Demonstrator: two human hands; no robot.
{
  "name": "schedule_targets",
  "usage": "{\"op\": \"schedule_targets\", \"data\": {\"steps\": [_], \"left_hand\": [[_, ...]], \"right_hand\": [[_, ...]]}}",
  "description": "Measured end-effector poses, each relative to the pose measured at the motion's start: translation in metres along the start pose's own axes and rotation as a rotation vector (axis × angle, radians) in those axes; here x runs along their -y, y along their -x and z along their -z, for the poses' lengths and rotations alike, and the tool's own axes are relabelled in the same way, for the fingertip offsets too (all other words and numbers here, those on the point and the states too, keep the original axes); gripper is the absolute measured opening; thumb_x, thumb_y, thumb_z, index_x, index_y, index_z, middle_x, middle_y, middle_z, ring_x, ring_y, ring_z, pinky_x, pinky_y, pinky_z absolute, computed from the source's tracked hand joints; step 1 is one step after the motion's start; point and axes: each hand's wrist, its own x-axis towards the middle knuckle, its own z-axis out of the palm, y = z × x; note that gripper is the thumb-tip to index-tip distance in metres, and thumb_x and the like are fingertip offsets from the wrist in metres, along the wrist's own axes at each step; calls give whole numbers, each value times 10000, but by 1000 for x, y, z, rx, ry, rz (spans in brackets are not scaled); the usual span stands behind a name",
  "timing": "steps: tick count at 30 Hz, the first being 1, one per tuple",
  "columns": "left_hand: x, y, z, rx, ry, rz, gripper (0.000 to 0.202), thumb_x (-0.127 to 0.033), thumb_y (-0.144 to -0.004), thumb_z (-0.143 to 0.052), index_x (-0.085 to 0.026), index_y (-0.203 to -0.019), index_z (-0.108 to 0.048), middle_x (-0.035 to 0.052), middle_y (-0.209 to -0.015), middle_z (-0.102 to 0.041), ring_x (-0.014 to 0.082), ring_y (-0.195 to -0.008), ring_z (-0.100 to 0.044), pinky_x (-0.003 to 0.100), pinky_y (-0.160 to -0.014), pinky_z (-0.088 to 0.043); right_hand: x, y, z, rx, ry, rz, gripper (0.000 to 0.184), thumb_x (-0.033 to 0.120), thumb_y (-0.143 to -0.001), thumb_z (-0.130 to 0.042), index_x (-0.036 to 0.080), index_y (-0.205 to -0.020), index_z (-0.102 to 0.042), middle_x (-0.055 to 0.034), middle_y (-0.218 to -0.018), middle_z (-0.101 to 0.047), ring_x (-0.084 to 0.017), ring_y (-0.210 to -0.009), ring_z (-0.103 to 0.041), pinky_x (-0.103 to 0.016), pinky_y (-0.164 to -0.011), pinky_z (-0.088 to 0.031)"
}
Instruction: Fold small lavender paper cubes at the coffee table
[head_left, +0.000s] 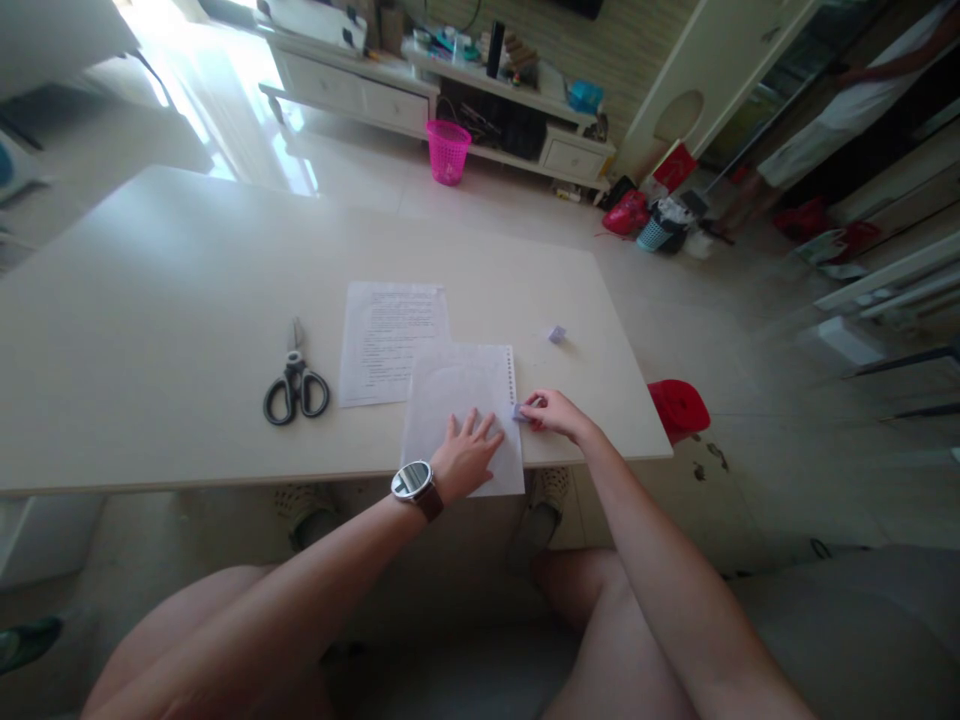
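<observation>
My left hand [466, 455] lies spread and flat on a blank white sheet of paper [450, 385], which has a row of holes down its right edge. The sheet's near edge hangs slightly past the table edge. At the holed edge, my right hand [553, 413] pinches a small pale-lilac piece [518, 412] that looks like folded paper; the fingers partly cover it. A similar small piece [556, 334] rests farther back on the table. Under the blank sheet's upper left corner lies a printed page [375, 340]. Black-handled scissors [295, 375] lie left of it, blades pointing away.
The white table [187, 300] ends just in front of my knees. A red stool [679, 408] stands off its right end. Beyond are a pink basket [448, 155], a low cabinet [390, 105], bags [626, 213] and a person [840, 120] at the far right.
</observation>
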Motion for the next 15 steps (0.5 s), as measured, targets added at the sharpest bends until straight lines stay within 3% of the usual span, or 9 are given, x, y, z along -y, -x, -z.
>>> {"op": "schedule_targets", "data": {"steps": [15], "left_hand": [[1,1,4,-3,31,-39,720,-296,-796,-791,-238,-1430,-456,166,-1598,-334,459,-1478,-265,728,-1115,-319]], "right_hand": [[-1,-6,-6,-34,39,69,100,204,-863,-714,125,-883,-655,-5,-725,-662,-97,-619,-597,-200,-634,-474]]}}
